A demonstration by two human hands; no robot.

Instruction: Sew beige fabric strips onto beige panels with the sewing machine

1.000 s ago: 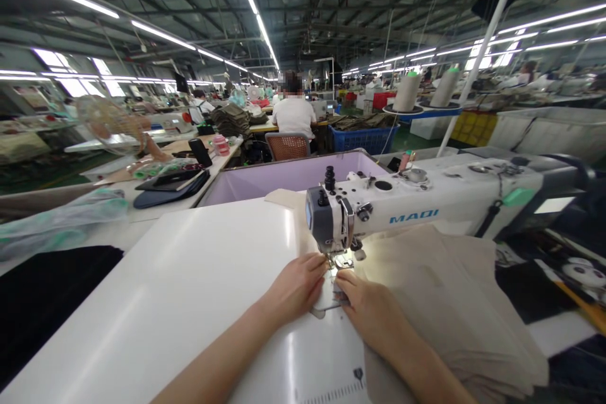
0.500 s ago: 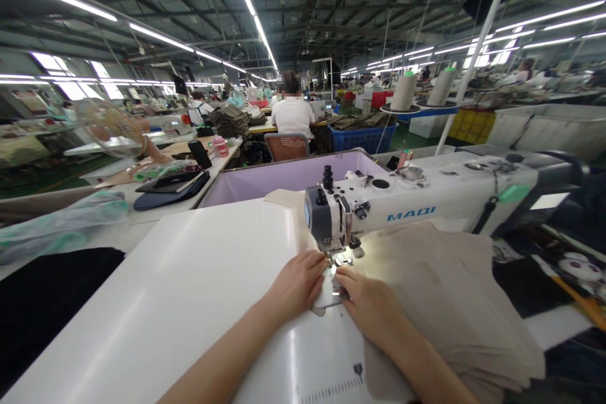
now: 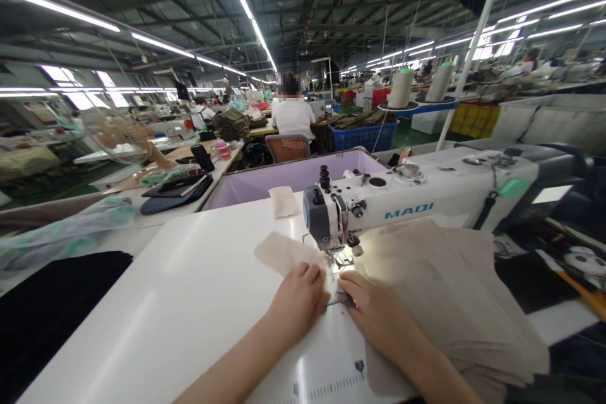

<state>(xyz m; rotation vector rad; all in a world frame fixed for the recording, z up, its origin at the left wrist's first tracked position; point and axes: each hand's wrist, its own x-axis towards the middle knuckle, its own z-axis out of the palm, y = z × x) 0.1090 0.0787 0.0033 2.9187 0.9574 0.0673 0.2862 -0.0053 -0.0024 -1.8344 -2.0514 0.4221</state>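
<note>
One beige strip (image 3: 281, 252) lies on the white surface (image 3: 189, 303), its free end angled toward the far left corner, the other end under the left hand (image 3: 299, 297), near the head of the sewing machine (image 3: 454, 196). The left grip has bent fingers; whether it pinches the strip, I cannot tell. The right hand (image 3: 379, 309) is near the machine head too, its grip equally unclear, beside stacked beige cloth (image 3: 440, 284). A small beige piece (image 3: 283, 202) sits at the far edge.

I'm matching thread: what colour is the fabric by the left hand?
The fabric is pale beige, in the head view.
</note>
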